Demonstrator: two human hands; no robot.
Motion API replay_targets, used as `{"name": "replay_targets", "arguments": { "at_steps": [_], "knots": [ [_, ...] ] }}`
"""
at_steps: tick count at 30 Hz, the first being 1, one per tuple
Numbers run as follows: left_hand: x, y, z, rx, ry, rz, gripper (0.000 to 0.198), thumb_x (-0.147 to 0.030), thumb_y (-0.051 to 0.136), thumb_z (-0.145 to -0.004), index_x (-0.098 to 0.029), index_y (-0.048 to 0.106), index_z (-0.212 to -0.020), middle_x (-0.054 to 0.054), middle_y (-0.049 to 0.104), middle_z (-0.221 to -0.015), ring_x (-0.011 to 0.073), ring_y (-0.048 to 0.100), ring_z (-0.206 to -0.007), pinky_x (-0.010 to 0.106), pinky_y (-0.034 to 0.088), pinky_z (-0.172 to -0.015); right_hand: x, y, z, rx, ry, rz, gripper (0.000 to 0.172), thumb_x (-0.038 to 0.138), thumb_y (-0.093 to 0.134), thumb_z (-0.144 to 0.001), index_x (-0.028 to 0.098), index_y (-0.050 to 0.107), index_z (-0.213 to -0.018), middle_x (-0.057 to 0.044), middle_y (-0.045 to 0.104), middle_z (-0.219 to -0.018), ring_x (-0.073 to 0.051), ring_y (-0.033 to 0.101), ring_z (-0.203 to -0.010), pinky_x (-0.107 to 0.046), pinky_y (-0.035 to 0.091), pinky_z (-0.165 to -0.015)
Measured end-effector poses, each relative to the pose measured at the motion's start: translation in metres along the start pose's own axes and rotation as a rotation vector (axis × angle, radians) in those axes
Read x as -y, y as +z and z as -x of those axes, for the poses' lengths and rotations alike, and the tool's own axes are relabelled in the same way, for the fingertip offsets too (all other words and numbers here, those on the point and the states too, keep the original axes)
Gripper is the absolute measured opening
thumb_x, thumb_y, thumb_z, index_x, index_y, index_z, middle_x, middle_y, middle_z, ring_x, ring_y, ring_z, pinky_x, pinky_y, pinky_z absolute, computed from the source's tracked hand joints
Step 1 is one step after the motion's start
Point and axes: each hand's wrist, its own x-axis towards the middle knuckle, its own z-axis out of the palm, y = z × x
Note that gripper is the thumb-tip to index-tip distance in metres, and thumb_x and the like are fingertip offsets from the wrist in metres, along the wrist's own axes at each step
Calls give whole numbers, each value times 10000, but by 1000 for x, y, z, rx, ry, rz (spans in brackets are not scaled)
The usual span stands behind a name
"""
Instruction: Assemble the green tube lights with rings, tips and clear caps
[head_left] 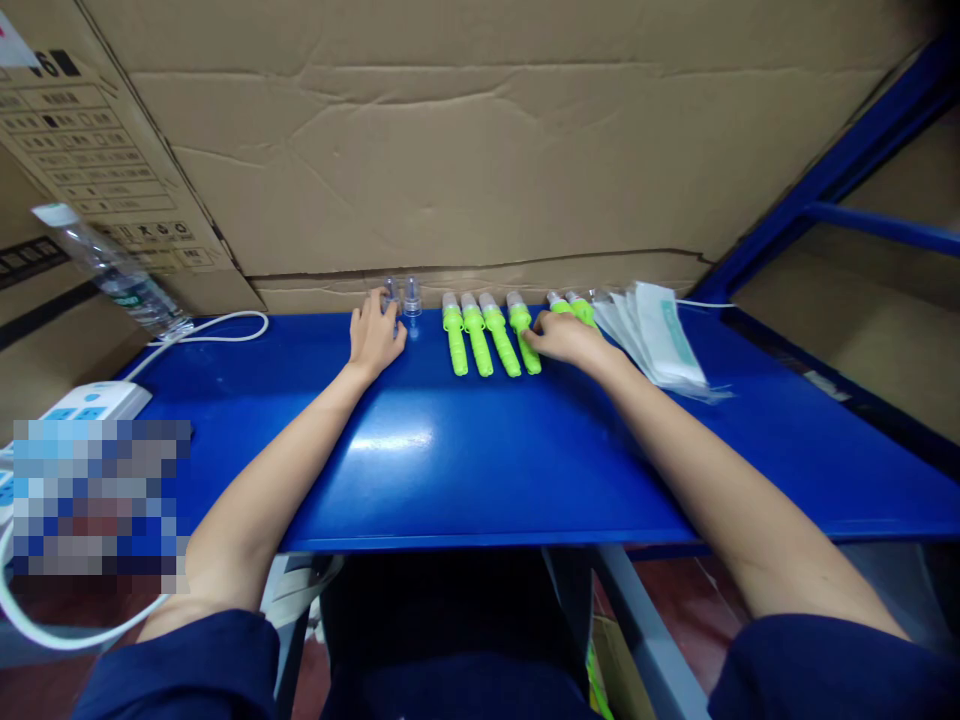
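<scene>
My left hand point(375, 335) is at the back of the table, its fingers apart and curved beside a clear plastic cap point(390, 290) partly behind them. A second clear cap point(412, 297) stands upright just to the right. Four lime-green sticks with clear tips lie in a row, tips toward the cardboard; the leftmost stick point(456, 340) is the farthest from my right hand point(566, 338). My right thumb and finger close on the rightmost stick point(531, 352) of that row. Two more green sticks point(581, 308) lie beyond this hand, partly covered by it.
White and green packets point(664, 335) lie fanned out at right. A tall cardboard sheet point(487, 180) stands behind the blue table point(480, 470). At left are a leaning plastic bottle point(120, 275), a power strip point(97, 405) and its white cable point(225, 328). A blue frame point(810, 190) rises at right.
</scene>
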Motion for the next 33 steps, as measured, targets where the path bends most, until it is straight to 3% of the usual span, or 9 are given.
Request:
{"name": "replay_targets", "arguments": {
  "at_steps": [6, 11, 17, 22, 26, 29, 33],
  "knots": [
    [8, 4, -1, -38, -54, 37, 332, -267, 473, -873, -169, 624, -1152, 205, 534, -1413, 375, 554, -1255, 537, 477, -982, -10, 4, -6, -150, 14, -19, 395, 356, 426, -1005, 106, 654, -1208, -206, 648, -1226, -340, 617, -1119, -411, 486, -886],
    [9, 5, -1, -22, -80, 33, 425, -290, 471, -881, -157, 598, -1264, 217, 514, -1448, 389, 545, -1277, 563, 467, -1004, -23, 9, -15, -315, 86, -6, 465, 287, 432, -984, -2, 538, -1333, -295, 533, -1334, -387, 515, -1256, -445, 443, -975],
    [17, 13, -6, 91, -85, 41, 573, -363, 449, -937, -233, 460, -1495, 186, 431, -1564, 404, 485, -1359, 631, 411, -1056, -35, 16, -26, -252, 108, -23, 494, 264, 426, -986, 20, 474, -1412, -282, 491, -1405, -390, 455, -1324, -499, 388, -1052],
    [29, 23, -13, 180, -74, 87, 555, -448, 359, -979, -333, 433, -1517, 129, 447, -1574, 423, 457, -1375, 706, 359, -1047, -32, 19, -25, -228, 93, 2, 499, 275, 412, -987, 30, 482, -1416, -272, 496, -1418, -390, 435, -1342, -542, 342, -1076],
    [25, 19, -10, 116, -33, 38, 520, -407, 353, -976, -300, 506, -1462, 167, 569, -1440, 407, 506, -1310, 679, 379, -1020, -31, 17, -26, -260, 88, 27, 452, 256, 393, -979, 36, 557, -1339, -259, 564, -1355, -385, 480, -1295, -530, 353, -1050],
    [18, 15, -7, 33, -35, 13, 566, -380, 377, -961, -263, 430, -1512, 207, 626, -1300, 397, 562, -1227, 654, 404, -992, -32, 15, -28, -280, 101, 17, 426, 251, 388, -989, 27, 590, -1291, -254, 601, -1313, -372, 515, -1269, -504, 362, -1054],
    [17, 16, -6, 35, -60, 68, 662, -385, 413, -940, -273, 283, -1579, 214, 426, -1551, 408, 491, -1339, 663, 392, -1017, -33, 13, -28, -266, 101, -31, 431, 242, 414, -991, 36, 569, -1337, -248, 576, -1354, -355, 527, -1274, -453, 395, -1040]
  ]
}}
